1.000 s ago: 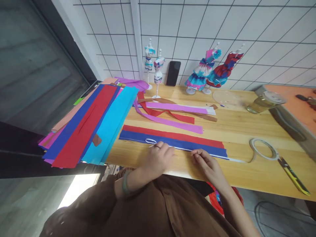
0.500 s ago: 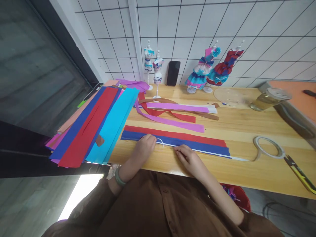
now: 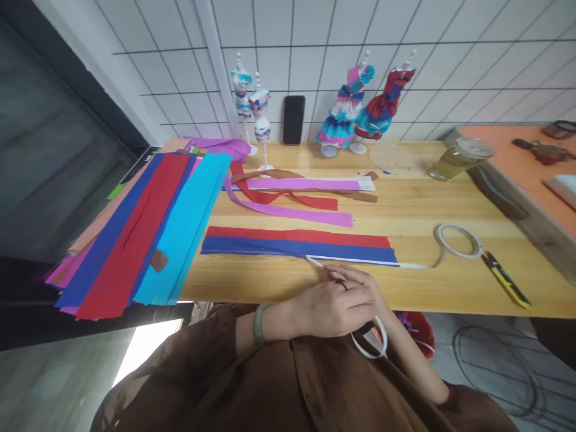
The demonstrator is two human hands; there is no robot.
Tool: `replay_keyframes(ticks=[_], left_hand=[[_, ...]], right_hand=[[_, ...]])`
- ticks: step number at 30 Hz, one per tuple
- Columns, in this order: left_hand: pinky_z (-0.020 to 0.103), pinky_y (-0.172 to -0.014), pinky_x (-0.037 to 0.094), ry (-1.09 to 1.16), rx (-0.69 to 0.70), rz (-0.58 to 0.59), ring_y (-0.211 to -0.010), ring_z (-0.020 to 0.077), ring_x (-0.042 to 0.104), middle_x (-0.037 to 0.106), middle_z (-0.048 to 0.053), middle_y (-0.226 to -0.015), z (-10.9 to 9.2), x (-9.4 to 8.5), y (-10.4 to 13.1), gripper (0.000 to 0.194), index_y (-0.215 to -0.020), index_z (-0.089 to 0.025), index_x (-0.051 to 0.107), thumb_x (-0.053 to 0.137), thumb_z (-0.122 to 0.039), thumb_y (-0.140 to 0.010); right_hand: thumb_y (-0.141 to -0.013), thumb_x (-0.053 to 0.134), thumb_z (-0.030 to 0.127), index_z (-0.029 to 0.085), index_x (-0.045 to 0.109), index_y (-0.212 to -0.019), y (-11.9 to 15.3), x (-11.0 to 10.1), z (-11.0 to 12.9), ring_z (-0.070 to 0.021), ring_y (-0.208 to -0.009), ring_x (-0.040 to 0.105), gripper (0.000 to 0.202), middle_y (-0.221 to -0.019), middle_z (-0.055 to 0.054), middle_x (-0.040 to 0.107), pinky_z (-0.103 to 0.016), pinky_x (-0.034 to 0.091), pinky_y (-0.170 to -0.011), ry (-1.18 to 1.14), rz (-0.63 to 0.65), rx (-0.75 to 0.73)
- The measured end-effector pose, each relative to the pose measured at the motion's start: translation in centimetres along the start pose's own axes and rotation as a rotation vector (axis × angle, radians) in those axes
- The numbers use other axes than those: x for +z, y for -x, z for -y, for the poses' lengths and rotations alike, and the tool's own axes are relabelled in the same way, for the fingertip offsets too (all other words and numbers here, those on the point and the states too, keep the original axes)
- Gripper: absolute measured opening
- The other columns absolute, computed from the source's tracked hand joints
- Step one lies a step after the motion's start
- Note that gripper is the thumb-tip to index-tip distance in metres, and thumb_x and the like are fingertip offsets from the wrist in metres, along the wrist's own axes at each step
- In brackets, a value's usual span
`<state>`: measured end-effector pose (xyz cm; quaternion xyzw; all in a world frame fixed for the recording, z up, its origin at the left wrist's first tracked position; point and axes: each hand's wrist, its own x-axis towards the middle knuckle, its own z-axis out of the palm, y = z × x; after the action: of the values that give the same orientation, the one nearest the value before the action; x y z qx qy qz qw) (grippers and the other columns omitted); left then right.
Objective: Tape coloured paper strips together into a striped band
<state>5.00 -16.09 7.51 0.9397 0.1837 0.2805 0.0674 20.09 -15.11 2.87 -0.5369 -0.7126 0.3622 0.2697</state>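
A narrow white strip (image 3: 360, 260) runs along the near edge of a blue strip (image 3: 270, 247), which lies against a red strip (image 3: 292, 237). Its left part is lifted off at an angle and leads into my right hand (image 3: 355, 277), whose fingers pinch it. My left hand (image 3: 333, 309) crosses in front of my right hand, fingers curled, and partly hides it. A loose white curl (image 3: 381, 342) hangs below both hands. Rightward, the strip runs to a tape roll (image 3: 459, 241) on the table.
A yellow-black cutter (image 3: 506, 279) lies beside the roll. Coloured sheets (image 3: 135, 234) are stacked at the left. Mannequins in small dresses (image 3: 339, 114), a phone (image 3: 293, 120) and a jar (image 3: 459, 159) stand at the back. A red bin (image 3: 425, 336) is below the table edge.
My left hand has moved right, over to my right hand. The white strip has come up from the left part of the blue strip, and its loose curl now hangs below my hands. The view has shifted.
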Motion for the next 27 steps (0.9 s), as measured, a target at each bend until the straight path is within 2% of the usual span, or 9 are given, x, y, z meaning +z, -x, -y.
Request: replay_keyframes(ticks=[2, 5, 9, 11, 15, 19, 23, 27], left_hand=[[0.028, -0.086, 0.047, 0.051, 0.007, -0.021, -0.094, 0.0151, 0.058, 0.063, 0.008, -0.104, 0.0, 0.0, 0.0, 0.023, -0.103, -0.013, 0.058, 0.041, -0.013, -0.088], [0.029, -0.089, 0.048, 0.104, -0.049, -0.037, -0.102, 0.0162, 0.057, 0.063, 0.01, -0.107, 0.5, -0.4, 0.5, 0.027, -0.111, -0.011, 0.055, 0.041, -0.012, -0.087], [0.033, -0.086, 0.049, 0.076, -0.186, -0.125, -0.096, 0.017, 0.059, 0.065, 0.009, -0.101, 2.2, -1.0, 2.2, 0.027, -0.111, -0.014, 0.055, 0.042, -0.015, -0.087], [0.033, -0.084, 0.049, 0.042, -0.277, -0.125, -0.093, 0.0162, 0.06, 0.066, 0.008, -0.099, 3.2, -1.1, 3.4, 0.026, -0.11, -0.017, 0.056, 0.043, -0.016, -0.087], [0.034, -0.085, 0.049, -0.04, -0.359, -0.147, -0.093, 0.0168, 0.06, 0.066, 0.007, -0.095, 4.6, -0.9, 5.9, 0.026, -0.107, -0.019, 0.058, 0.044, -0.014, -0.086], [0.04, -0.089, 0.047, -0.133, -0.401, -0.117, -0.098, 0.0205, 0.057, 0.064, 0.008, -0.101, 4.9, -0.2, 7.5, 0.027, -0.108, -0.02, 0.058, 0.046, -0.013, -0.084], [0.042, -0.091, 0.045, -0.174, -0.411, -0.106, -0.104, 0.0225, 0.055, 0.062, 0.009, -0.107, 5.0, 0.4, 8.1, 0.029, -0.11, -0.02, 0.057, 0.048, -0.013, -0.083], [0.042, -0.09, 0.045, -0.204, -0.407, -0.119, -0.104, 0.0232, 0.055, 0.061, 0.01, -0.108, 5.1, 0.9, 8.1, 0.029, -0.109, -0.02, 0.057, 0.049, -0.013, -0.082]], right_hand=[[-0.084, 0.048, 0.047, 0.021, 0.067, -0.099, 0.6, -1.2, -0.8, -0.0195, -0.074, 0.065, 0.035, -0.084, -0.006, 0.069, -0.032, 0.054, -0.064, -0.228, -0.066, 0.092], [-0.077, 0.06, 0.047, 0.018, 0.067, -0.096, 1.5, -3.6, -2.7, -0.0135, -0.06, 0.06, 0.035, -0.08, -0.005, 0.068, -0.027, 0.052, -0.055, -0.556, -0.29, 0.265], [-0.072, 0.066, 0.042, 0.017, 0.066, -0.097, 3.1, -7.9, -6.2, -0.0089, -0.054, 0.056, 0.035, -0.076, -0.003, 0.065, -0.022, 0.048, -0.049, -0.718, -0.649, 0.347], [-0.07, 0.069, 0.038, 0.016, 0.065, -0.095, 4.0, -10.1, -7.9, -0.0085, -0.052, 0.055, 0.033, -0.074, -0.003, 0.065, -0.022, 0.047, -0.048, -0.781, -0.776, 0.343], [-0.072, 0.068, 0.028, 0.014, 0.064, -0.085, 5.5, -14.0, -10.5, -0.0103, -0.056, 0.056, 0.019, -0.073, -0.006, 0.063, -0.024, 0.047, -0.05, -0.839, -0.991, 0.345], [-0.08, 0.057, 0.022, 0.013, 0.059, -0.083, 6.6, -17.3, -12.3, -0.0128, -0.061, 0.06, 0.01, -0.079, -0.011, 0.062, -0.026, 0.044, -0.049, -0.791, -1.163, 0.436], [-0.083, 0.048, 0.019, 0.014, 0.055, -0.081, 7.1, -19.7, -13.7, -0.0116, -0.06, 0.06, 0.009, -0.076, -0.009, 0.06, -0.026, 0.045, -0.053, -0.75, -1.305, 0.445], [-0.082, 0.047, 0.016, 0.014, 0.054, -0.079, 7.3, -21.4, -15.0, -0.0103, -0.059, 0.06, 0.007, -0.073, -0.007, 0.059, -0.026, 0.045, -0.055, -0.71, -1.391, 0.453]])
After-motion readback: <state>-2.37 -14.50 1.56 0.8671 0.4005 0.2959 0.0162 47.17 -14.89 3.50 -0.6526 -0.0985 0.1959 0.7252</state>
